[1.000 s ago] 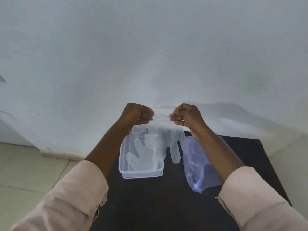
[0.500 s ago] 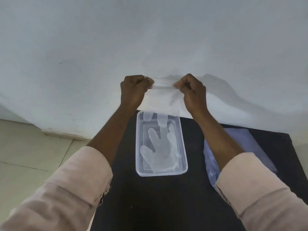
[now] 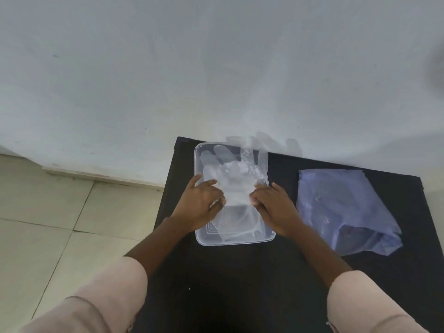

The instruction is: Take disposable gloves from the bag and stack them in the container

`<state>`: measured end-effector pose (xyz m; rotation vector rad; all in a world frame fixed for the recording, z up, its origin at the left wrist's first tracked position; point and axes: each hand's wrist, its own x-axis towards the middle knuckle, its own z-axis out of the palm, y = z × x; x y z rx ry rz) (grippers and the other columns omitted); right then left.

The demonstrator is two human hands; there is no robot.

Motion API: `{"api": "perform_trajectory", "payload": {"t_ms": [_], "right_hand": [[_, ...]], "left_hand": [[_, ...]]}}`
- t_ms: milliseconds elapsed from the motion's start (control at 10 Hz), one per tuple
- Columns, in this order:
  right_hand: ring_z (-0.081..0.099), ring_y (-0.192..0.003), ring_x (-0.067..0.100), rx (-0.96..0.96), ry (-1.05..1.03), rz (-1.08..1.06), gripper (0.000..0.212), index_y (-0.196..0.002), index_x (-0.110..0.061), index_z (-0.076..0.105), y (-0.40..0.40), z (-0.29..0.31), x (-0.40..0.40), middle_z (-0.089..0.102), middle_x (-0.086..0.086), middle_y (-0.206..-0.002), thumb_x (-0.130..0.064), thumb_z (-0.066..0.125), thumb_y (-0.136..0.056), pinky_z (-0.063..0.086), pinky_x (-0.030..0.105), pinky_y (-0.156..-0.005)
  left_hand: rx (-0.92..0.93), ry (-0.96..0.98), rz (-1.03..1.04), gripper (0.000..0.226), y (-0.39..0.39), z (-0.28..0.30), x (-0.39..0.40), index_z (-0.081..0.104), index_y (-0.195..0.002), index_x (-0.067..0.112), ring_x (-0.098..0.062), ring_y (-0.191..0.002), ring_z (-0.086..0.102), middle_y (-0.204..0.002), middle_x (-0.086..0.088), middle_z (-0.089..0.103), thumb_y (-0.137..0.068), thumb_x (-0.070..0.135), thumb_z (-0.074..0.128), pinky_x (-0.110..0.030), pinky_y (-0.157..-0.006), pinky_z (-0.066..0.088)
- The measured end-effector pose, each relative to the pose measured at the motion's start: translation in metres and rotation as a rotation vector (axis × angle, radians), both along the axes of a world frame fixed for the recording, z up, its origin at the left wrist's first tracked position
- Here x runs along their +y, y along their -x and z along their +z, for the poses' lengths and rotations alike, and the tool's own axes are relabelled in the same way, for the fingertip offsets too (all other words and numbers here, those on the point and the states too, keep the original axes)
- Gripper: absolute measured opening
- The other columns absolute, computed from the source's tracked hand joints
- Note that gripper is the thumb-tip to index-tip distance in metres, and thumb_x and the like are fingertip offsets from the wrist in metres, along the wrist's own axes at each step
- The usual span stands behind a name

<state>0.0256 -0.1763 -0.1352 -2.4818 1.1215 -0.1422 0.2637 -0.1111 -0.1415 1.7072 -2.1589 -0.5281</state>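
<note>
A clear rectangular container [image 3: 199, 239] sits on a black table [image 3: 240, 284]. In it lies a stack of translucent disposable gloves [image 3: 236, 179], fingers pointing toward the wall. The top glove's fingertips stick out over the far rim. My left hand [image 3: 200, 205] grips the top glove's left edge low over the container. My right hand [image 3: 275, 209] grips its right edge. Both hands rest partly inside the container, and the glove's cuff lies between them. The bluish plastic bag [image 3: 341, 207] lies crumpled to the right of the container, apart from both hands.
A white wall [image 3: 216, 68] rises directly behind the table's far edge. Pale floor tiles [image 3: 60, 224] lie to the left of the table. Pink sleeves cover both forearms near the bottom of the view.
Both hands have come down from in front of the wall to the container, bringing the stretched glove with them. It now lies flat on the gloves inside. The view has tilted downward.
</note>
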Motion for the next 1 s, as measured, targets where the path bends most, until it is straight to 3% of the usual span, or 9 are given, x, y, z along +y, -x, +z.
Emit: {"api": "perform_trajectory", "payload": {"t_ms": [200,300,400,500,600,700,800,900,1000], "right_hand": [[0.031,-0.143,0.021,0.28,0.02,0.204,0.017,-0.097,-0.028,0.067,0.011,-0.002,-0.004,0.069,-0.012,-0.116,-0.027,0.053,-0.089,0.01,0.051,-0.115],[0.019,-0.146,0.022,0.374,-0.053,0.256,0.021,-0.101,-0.033,0.069,0.011,0.003,-0.006,0.06,-0.014,-0.131,-0.037,0.054,-0.087,0.0,0.056,-0.115],[0.0,-0.149,0.024,0.525,-0.145,0.333,0.027,-0.102,-0.038,0.071,0.007,0.012,-0.011,0.035,-0.011,-0.154,-0.051,0.053,-0.086,-0.011,0.06,-0.114],[-0.01,-0.149,0.026,0.64,-0.199,0.367,0.031,-0.107,-0.039,0.07,0.001,0.019,-0.016,0.018,-0.007,-0.161,-0.052,0.05,-0.087,-0.014,0.061,-0.113],[-0.017,-0.147,0.031,0.777,-0.197,0.41,0.038,-0.127,-0.041,0.058,-0.007,0.036,-0.016,0.001,-0.003,-0.165,-0.044,0.049,-0.091,-0.014,0.06,-0.112],[-0.01,-0.149,0.031,0.763,-0.099,0.44,0.044,-0.136,-0.041,0.048,-0.007,0.052,-0.011,0.004,-0.001,-0.165,-0.038,0.048,-0.092,-0.008,0.06,-0.113],[0.034,-0.139,0.027,0.531,0.038,0.362,0.045,-0.137,-0.031,0.048,0.003,0.091,-0.002,0.037,0.003,-0.155,-0.034,0.05,-0.092,0.024,0.051,-0.11],[0.055,-0.116,0.023,0.236,-0.094,0.209,0.039,-0.131,-0.023,0.054,0.014,0.127,-0.003,0.056,0.006,-0.137,-0.029,0.055,-0.092,0.042,0.038,-0.097],[0.063,-0.098,0.017,-0.226,-0.263,0.022,0.032,-0.121,-0.02,0.061,0.038,0.182,-0.001,0.065,0.001,-0.123,-0.021,0.064,-0.089,0.047,0.019,-0.074]], "left_hand": [[-0.29,-0.14,-0.191,0.043,-0.003,-0.004,0.004,0.074,-0.104,0.03,-0.019,-0.14,0.04,-0.128,0.011,0.067,-0.093,0.053,0.04,-0.052,-0.117,-0.009],[-0.385,-0.217,-0.283,0.048,-0.005,-0.001,0.003,0.073,-0.108,0.035,-0.021,-0.145,0.03,-0.138,0.011,0.059,-0.091,0.061,0.036,-0.058,-0.116,-0.011],[-0.475,-0.339,-0.346,0.056,-0.005,0.004,0.0,0.068,-0.116,0.034,-0.024,-0.149,0.019,-0.15,0.008,0.047,-0.088,0.069,0.034,-0.062,-0.115,-0.012],[-0.502,-0.405,-0.352,0.061,-0.002,0.005,-0.002,0.066,-0.121,0.031,-0.025,-0.15,0.012,-0.155,0.007,0.04,-0.088,0.07,0.034,-0.059,-0.112,-0.019],[-0.474,-0.508,-0.295,0.058,0.007,0.014,0.002,0.068,-0.119,0.027,-0.025,-0.151,0.005,-0.158,0.004,0.034,-0.09,0.066,0.036,-0.055,-0.112,-0.019],[-0.418,-0.474,-0.24,0.048,0.014,0.029,0.007,0.07,-0.115,0.028,-0.025,-0.151,0.009,-0.157,0.002,0.036,-0.091,0.06,0.043,-0.056,-0.116,-0.01],[-0.128,-0.35,-0.042,0.032,0.03,0.071,0.021,0.068,-0.117,0.027,-0.026,-0.137,0.042,-0.142,-0.003,0.056,-0.091,0.042,0.058,-0.052,-0.117,0.023],[0.194,-0.308,0.115,0.027,0.042,0.114,0.023,0.069,-0.116,0.017,-0.025,-0.115,0.06,-0.124,-0.004,0.066,-0.09,0.026,0.065,-0.046,-0.106,0.044],[0.449,-0.147,0.213,0.022,0.066,0.188,0.024,0.073,-0.111,0.013,-0.023,-0.101,0.066,-0.109,-0.003,0.072,-0.09,0.018,0.066,-0.039,-0.098,0.052]]}}
